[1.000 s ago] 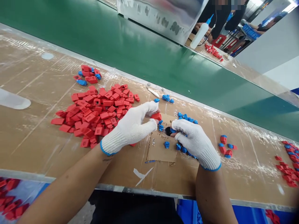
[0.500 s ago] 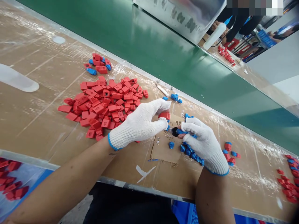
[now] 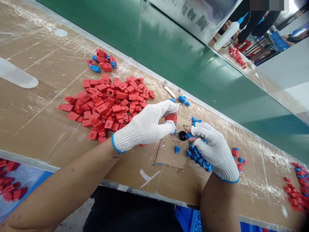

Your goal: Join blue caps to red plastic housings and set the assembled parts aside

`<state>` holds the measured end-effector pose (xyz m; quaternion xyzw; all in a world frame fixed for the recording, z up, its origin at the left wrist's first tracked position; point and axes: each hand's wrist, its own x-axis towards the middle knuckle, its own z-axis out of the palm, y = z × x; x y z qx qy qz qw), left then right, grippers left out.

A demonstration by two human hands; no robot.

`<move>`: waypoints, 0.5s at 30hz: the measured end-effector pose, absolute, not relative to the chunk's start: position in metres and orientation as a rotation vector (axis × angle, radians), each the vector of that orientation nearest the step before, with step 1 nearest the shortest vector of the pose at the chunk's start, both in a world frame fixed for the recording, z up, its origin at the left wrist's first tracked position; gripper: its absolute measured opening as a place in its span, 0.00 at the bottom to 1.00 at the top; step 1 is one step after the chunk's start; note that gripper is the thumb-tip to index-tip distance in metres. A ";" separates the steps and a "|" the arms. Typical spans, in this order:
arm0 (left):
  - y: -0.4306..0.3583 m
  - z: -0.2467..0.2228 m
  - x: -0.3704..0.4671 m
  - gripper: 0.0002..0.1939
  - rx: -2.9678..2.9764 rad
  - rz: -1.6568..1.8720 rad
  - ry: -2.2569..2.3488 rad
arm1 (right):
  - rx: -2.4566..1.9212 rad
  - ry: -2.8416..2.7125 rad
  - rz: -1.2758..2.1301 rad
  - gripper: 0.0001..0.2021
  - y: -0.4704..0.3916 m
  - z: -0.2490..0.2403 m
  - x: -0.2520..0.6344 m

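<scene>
My left hand [image 3: 152, 124], in a white knit glove, pinches a red plastic block [image 3: 171, 118] between thumb and fingers. A bit of blue shows beside that thumb; what it belongs to is hidden. My right hand [image 3: 213, 145], gloved too with bare fingertips showing, is closed on a small blue plastic piece [image 3: 189, 135]. A round black dish-like thing [image 3: 182, 135] lies between the hands, close to the blue piece, above a cardboard sheet [image 3: 169, 156]. One loose blue piece [image 3: 177, 149] rests on the cardboard. Under my right hand is a pile of blue pieces [image 3: 198, 158].
A large heap of red blocks [image 3: 101, 109] lies left of my hands, with a small red-and-blue group [image 3: 103, 61] behind it. A white-handled tool [image 3: 169, 91] lies near the green conveyor belt [image 3: 154, 48]. White bottles [image 3: 227, 35] and a person are across the belt.
My right hand has shifted slightly right, drawing the blue piece away from the black round thing, which now shows more fully. The left hand keeps hold of the red block.
</scene>
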<state>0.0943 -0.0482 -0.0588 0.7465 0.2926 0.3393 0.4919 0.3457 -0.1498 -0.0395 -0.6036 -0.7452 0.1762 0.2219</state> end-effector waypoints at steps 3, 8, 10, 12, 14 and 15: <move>-0.050 -0.058 0.095 0.09 1.775 0.837 0.689 | -1.620 -1.925 0.451 0.04 -0.157 -0.039 0.351; -0.061 -0.056 0.102 0.10 1.599 0.779 0.635 | -1.468 -1.621 0.382 0.07 -0.172 -0.041 0.350; -0.068 -0.056 0.107 0.09 1.508 0.767 0.596 | -1.421 -1.537 0.362 0.05 -0.176 -0.043 0.346; -0.075 -0.056 0.112 0.09 1.459 0.762 0.569 | -1.395 -1.479 0.335 0.06 -0.179 -0.045 0.343; -0.080 -0.058 0.115 0.08 1.447 0.745 0.561 | -1.387 -1.449 0.309 0.08 -0.181 -0.046 0.340; -0.082 -0.059 0.117 0.07 1.443 0.737 0.563 | -1.384 -1.445 0.301 0.08 -0.182 -0.046 0.338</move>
